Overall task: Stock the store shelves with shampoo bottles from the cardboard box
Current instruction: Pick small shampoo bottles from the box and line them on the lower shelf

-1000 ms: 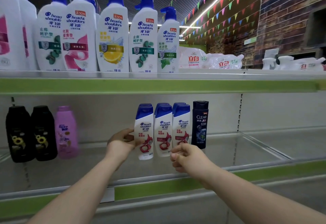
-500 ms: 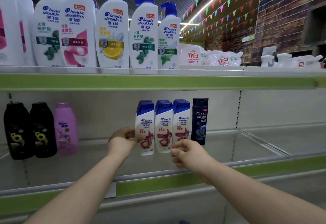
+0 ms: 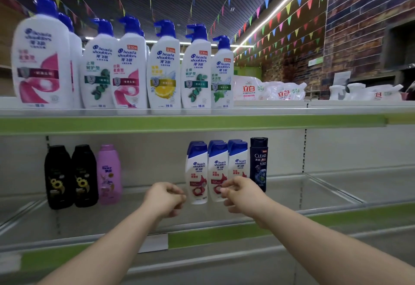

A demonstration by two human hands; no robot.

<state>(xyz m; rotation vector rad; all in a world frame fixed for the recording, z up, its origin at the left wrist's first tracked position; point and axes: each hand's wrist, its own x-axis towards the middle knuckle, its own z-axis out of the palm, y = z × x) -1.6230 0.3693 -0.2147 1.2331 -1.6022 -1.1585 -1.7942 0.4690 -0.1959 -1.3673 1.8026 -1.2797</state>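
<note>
Head view of a store shelf unit. The upper shelf (image 3: 202, 125) carries a row of large white pump bottles (image 3: 164, 71) with blue pumps, all upright, and white refill pouches (image 3: 269, 91) lying to their right.

The lower shelf (image 3: 224, 235), green-edged with a white price label (image 3: 153, 243), holds the task's things: 3 small shampoo bottles (image 3: 217, 168), white with blue caps, upright and side by side near the middle. A 2nd blue cap shows behind each, so the rows run 2 deep. A dark CLEAR bottle (image 3: 259, 163) stands just beside them on the right. Well apart to the left stand 2 black bottles (image 3: 71, 177) and, touching them, 1 pink bottle (image 3: 109, 174). A clear divider (image 3: 332, 190) bounds the section to the right of the CLEAR bottle.

The left hand (image 3: 165, 199) has its fingers (image 3: 179, 196) curled together at the left edge of the leftmost small bottle; contact cannot be told. The right hand (image 3: 240, 192) covers the foot of the rightmost small bottle, its fingers curled, the tips over the middle one; whether they clamp a bottle cannot be told.
</note>
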